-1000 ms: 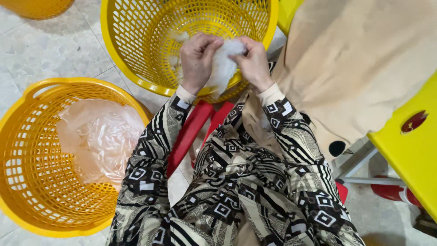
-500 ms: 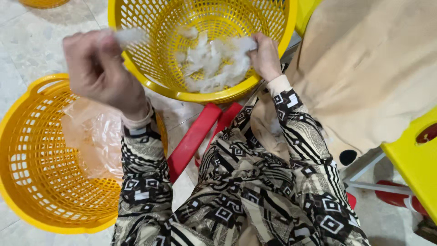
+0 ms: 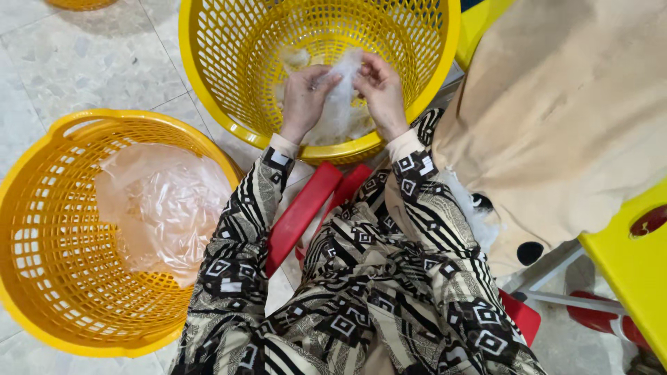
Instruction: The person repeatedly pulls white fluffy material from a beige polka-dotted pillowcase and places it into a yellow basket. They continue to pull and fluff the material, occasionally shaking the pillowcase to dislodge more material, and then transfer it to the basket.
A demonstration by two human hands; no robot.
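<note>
Over the yellow basket in front (image 3: pixel 208 76), both hands are busy with one piece of thin clear plastic (image 3: pixel 340 104). The left hand (image 3: pixel 303 101) has its fingers closed on the left side of the piece. The right hand (image 3: pixel 381 94) pinches the right side. The piece hangs between them, just above the inside of the basket, and its lower end goes down to more crumpled white and clear bits at the bottom (image 3: pixel 347 128).

Beside the person's left knee stands a second yellow basket (image 3: pixel 62 278). A small heap of clear plastic bags (image 3: pixel 163 208) lies in it. The heap covers only part of the bottom, so most of that basket shows bare yellow holes.

From how things lie, the work looks like it is partway along. Some plastic is already in the side basket, and some is left in the front one. The pile in the front basket is partly hidden by the hands, so I cannot say how much is left there; it seems small.

Red plastic bars (image 3: pixel 302 208) show under the person's patterned sleeves (image 3: pixel 236 264). A big tan cloth (image 3: pixel 556 118) lies on the right, next to a yellow plastic stool (image 3: pixel 632 278). The floor (image 3: pixel 76 62) is pale stone tile.
</note>
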